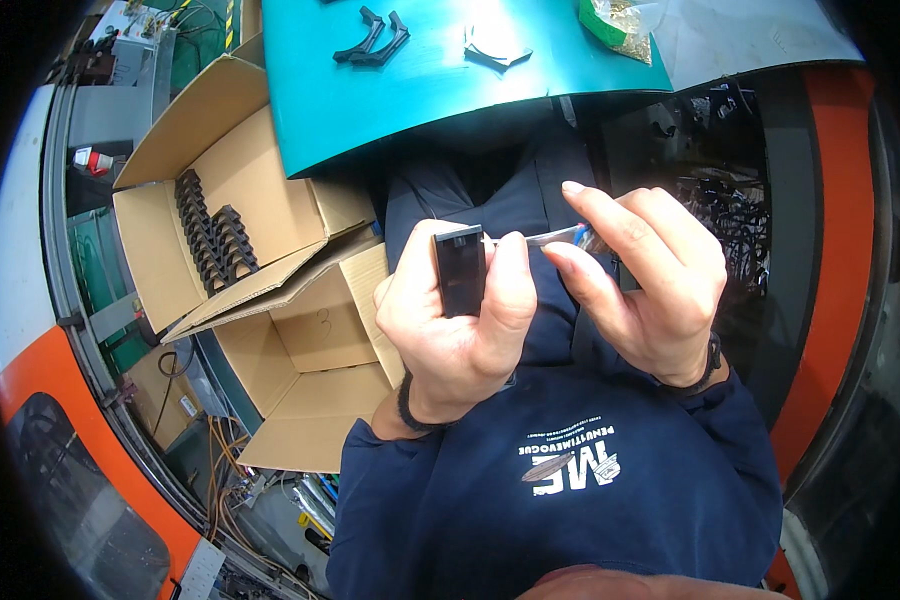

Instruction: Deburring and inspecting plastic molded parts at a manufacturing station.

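Above my lap, my left hand (452, 345) is closed around a black plastic part (461, 272), which shows a flat, rectangular face between thumb and fingers. My right hand (650, 275) grips a thin blade-like tool (552, 238), silver at its front with some blue near the fingers. Its tip reaches the right edge of the black part, beside my left thumb. The rest of the tool is hidden inside my right hand. My right index finger points up, away from the blade.
On the teal tabletop (440, 110) ahead lie black angled parts (372, 38), a pale curved piece (498, 52) and a green container of small golden bits (620, 28). To the left, a cardboard box (260, 160) holds rows of black angled parts; another open box (315, 400) stands nearer.
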{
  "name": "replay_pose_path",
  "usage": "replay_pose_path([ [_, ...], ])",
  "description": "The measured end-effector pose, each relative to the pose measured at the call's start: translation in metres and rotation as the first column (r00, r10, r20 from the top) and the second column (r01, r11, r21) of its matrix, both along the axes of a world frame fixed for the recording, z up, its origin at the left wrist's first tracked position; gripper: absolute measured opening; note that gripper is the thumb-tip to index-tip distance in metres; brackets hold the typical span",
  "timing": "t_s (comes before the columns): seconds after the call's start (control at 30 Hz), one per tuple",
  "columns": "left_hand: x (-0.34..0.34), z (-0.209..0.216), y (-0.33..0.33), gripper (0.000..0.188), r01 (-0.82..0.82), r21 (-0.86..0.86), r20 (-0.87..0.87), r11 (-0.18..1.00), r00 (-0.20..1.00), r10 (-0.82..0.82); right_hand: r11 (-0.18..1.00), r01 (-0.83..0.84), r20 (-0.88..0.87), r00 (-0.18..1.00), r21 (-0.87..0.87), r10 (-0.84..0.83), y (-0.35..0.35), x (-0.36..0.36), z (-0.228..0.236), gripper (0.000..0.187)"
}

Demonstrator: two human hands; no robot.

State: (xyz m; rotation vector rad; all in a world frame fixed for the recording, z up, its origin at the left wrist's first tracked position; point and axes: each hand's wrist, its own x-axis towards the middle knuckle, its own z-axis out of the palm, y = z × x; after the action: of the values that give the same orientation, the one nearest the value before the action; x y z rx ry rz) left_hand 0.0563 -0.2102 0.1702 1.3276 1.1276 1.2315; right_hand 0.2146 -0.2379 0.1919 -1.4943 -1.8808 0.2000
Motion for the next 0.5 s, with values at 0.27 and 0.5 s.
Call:
replay_pose_path([
  [0.27,0.0023,0.0013,0.0004,0.019,-0.024,-0.004,-0.005,1.000,1.000,0.024,0.998,0.011,0.021,1.000,0.066,-0.013,0.0026,-0.0007,-0.0054,0.038],
  [0.5,0.0034,-0.0005,-0.0005,0.019,-0.044,-0.027,0.019,0.999,0.999,0.044,0.996,0.025,0.006,1.000,0.081,-0.026,0.0022,-0.0020,-0.0081,0.037],
])
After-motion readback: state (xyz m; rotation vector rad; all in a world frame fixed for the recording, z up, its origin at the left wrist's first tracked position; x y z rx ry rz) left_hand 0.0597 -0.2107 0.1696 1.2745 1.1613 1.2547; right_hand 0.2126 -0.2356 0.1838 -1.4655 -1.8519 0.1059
